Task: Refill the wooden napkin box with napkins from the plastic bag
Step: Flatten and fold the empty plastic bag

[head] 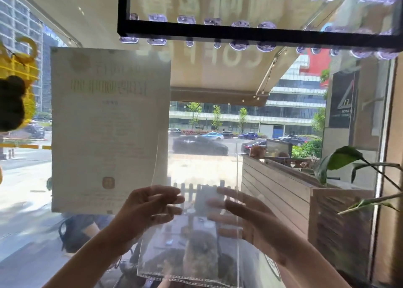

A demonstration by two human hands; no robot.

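Observation:
I hold a clear plastic bag (192, 250) up in front of a window, low in the middle of the view. It looks empty; the street shows straight through it, and its sealed bottom edge hangs lowest. My left hand (148, 209) pinches its upper left part, fingers curled onto the film. My right hand (242, 215) is at its upper right, blurred, with the fingers against the film. No wooden napkin box and no napkins are in sight.
A paper notice (109, 130) is stuck on the glass at left. A black-framed sign (239, 32) hangs overhead. A leafy plant (344, 159) and a wooden planter wall (283, 191) stand at right. A yellow decoration (17, 85) hangs at far left.

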